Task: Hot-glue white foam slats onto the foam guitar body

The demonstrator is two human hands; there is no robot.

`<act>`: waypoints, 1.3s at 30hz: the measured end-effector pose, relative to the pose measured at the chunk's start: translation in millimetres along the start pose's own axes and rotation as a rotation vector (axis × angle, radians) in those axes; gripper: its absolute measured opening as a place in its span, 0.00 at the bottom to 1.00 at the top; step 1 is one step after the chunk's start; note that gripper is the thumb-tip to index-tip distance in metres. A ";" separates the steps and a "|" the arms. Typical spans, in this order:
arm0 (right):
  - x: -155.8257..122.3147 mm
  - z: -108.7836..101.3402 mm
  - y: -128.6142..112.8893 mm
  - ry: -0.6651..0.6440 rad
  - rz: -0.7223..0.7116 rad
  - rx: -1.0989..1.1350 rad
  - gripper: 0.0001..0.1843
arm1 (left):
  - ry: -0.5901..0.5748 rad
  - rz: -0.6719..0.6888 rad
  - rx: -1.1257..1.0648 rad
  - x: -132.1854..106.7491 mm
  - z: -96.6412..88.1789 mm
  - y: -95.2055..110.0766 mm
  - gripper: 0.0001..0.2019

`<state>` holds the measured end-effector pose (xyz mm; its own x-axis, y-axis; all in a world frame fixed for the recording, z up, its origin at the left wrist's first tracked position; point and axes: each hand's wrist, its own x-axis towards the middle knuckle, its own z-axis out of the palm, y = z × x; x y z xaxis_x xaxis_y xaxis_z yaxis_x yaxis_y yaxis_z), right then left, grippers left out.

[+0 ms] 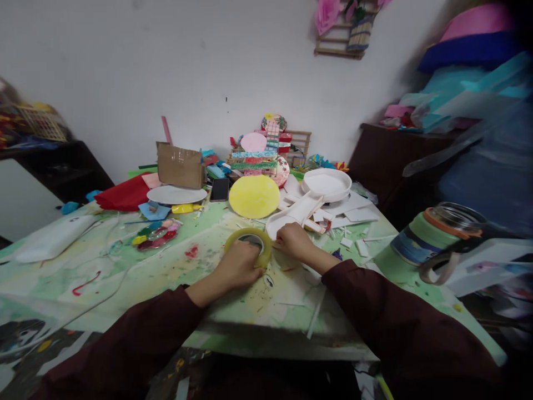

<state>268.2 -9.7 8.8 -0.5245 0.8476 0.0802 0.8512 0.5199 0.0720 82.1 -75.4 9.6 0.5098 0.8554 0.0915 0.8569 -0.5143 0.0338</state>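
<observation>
Crowding the far edge of the surface [125, 278] are a yellow disc [254, 196], a white bowl [327, 184], a phone [219, 189], a cardboard piece [180, 165] and a paint palette [157, 233], all apart from the hands. Near the middle stands a tape roll [250, 244], a yellowish translucent ring set upright. The left hand [238, 268] has its grip wrapped over the ring; the right hand [292, 240] is closed just beside it, its fingertips hidden.

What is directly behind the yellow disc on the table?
Behind the yellow disc lies a dark phone to its left, and a stack of painted, patterned craft pieces topped by a pink disc. The yellow disc covers the stack's base, so what it rests on cannot be seen.
</observation>
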 end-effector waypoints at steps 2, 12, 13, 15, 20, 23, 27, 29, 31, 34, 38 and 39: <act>1.3 1.2 -1.1 0.007 0.005 0.004 0.16 | 0.023 -0.020 -0.005 2.9 2.2 4.7 0.15; 10.0 1.1 -9.8 0.032 0.032 0.012 0.15 | 0.066 -0.071 0.054 11.9 10.4 21.0 0.18; 10.1 0.7 -10.6 0.033 0.034 0.015 0.15 | 0.068 -0.066 0.061 10.2 10.5 19.7 0.17; 10.6 -0.1 -11.5 0.035 0.040 0.025 0.15 | 0.078 -0.055 0.064 6.9 10.1 15.2 0.14; 18.1 -6.0 -17.4 0.041 0.052 0.060 0.14 | 0.079 -0.037 0.055 0.4 0.1 -1.6 0.13; 26.3 -11.5 -31.3 0.052 0.031 0.075 0.14 | 0.075 -0.039 0.079 -6.9 -9.4 -13.1 0.12; 38.8 -13.1 -61.6 0.059 -0.005 0.101 0.13 | 0.044 -0.056 0.082 -23.4 -11.5 -36.0 0.13; 45.6 -10.4 -76.8 0.061 -0.019 0.113 0.13 | 0.017 -0.075 0.066 -31.1 -8.0 -49.2 0.14; 51.9 -6.8 -88.7 0.063 -0.024 0.121 0.13 | -0.005 -0.091 0.047 -36.0 -4.1 -60.1 0.13; 58.3 -3.0 -95.9 0.064 -0.026 0.129 0.13 | -0.018 -0.094 0.039 -37.9 -0.4 -68.1 0.14; 57.7 -5.4 -73.5 0.032 -0.102 0.147 0.13 | -0.050 -0.095 0.052 -37.6 0.8 -68.9 0.15; 55.6 -7.5 -60.7 0.028 -0.122 0.149 0.13 | -0.063 -0.097 0.049 -38.2 0.0 -69.1 0.15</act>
<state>187.2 5.1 16.3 -0.6223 0.7753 0.1081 0.7738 0.6301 -0.0650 3.4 -72.5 3.8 0.4270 0.9038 0.0271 0.9042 -0.4269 -0.0091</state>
